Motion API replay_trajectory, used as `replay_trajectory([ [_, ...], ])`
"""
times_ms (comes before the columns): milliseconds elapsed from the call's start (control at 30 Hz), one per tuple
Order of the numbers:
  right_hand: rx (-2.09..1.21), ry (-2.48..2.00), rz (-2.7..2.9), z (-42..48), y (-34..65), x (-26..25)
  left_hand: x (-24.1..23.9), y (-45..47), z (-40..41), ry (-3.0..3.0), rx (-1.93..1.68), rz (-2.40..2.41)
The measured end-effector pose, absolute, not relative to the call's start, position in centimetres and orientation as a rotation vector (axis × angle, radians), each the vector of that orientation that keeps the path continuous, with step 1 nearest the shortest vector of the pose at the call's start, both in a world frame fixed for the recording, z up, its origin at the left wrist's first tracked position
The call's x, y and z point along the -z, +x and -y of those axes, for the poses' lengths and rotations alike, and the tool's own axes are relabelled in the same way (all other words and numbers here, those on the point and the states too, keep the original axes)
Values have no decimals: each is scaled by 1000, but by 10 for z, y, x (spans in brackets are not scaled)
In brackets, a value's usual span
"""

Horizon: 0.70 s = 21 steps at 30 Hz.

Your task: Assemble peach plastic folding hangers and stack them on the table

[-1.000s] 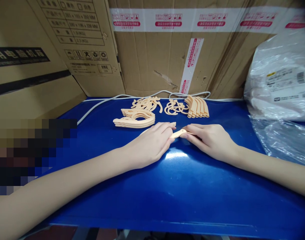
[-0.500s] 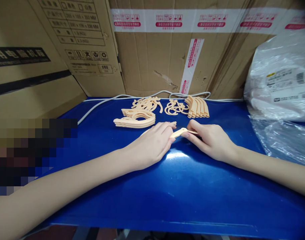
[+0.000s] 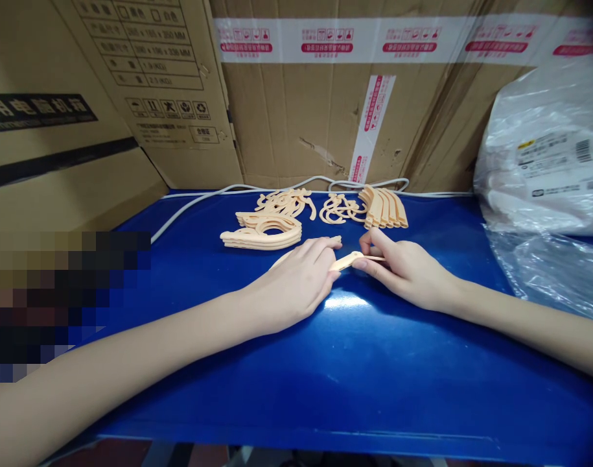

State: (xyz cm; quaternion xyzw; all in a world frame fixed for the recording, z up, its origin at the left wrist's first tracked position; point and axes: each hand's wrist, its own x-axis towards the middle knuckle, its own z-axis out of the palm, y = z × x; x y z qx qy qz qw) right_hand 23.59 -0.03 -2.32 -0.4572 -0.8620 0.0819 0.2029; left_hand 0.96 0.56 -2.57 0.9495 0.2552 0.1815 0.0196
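My left hand (image 3: 296, 279) is closed over a beige plastic folding hanger (image 3: 345, 262), mostly hidden under the palm and fingers. The hanger's jointed end sticks out to the right, and another beige tip shows above the fingers. My right hand (image 3: 410, 269) pinches at that end, its thumb against a thin beige part (image 3: 375, 258) that looks like the hook; the index finger is raised and bent. Behind my left hand lies a stack of folded hangers (image 3: 262, 239). Loose hooks (image 3: 342, 209) and a row of curved hanger arms (image 3: 384, 207) lie farther back.
Another pile of beige hooks (image 3: 285, 202) lies at the back of the blue table (image 3: 354, 376). A white cable (image 3: 194, 196) runs along the cardboard boxes (image 3: 296, 110). Clear plastic packaging (image 3: 544, 155) fills the right side. A pixelated patch covers the left edge.
My right index finger has lifted slightly away from the thumb. The hanger's jointed end has shifted a little down and left; my left hand is nearly still.
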Motion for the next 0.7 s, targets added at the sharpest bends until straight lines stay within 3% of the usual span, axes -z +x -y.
replay_trajectory([
  [167,-337,-1250,2326,0,235,23,26,9,-5,2942,-569,-800],
  [500,-167,-1324,2501,3,236,23,26,9,-8,2913,-521,-800],
  [700,97,-1251,2565,5,236,22,26,8,-8,2904,-529,-758],
])
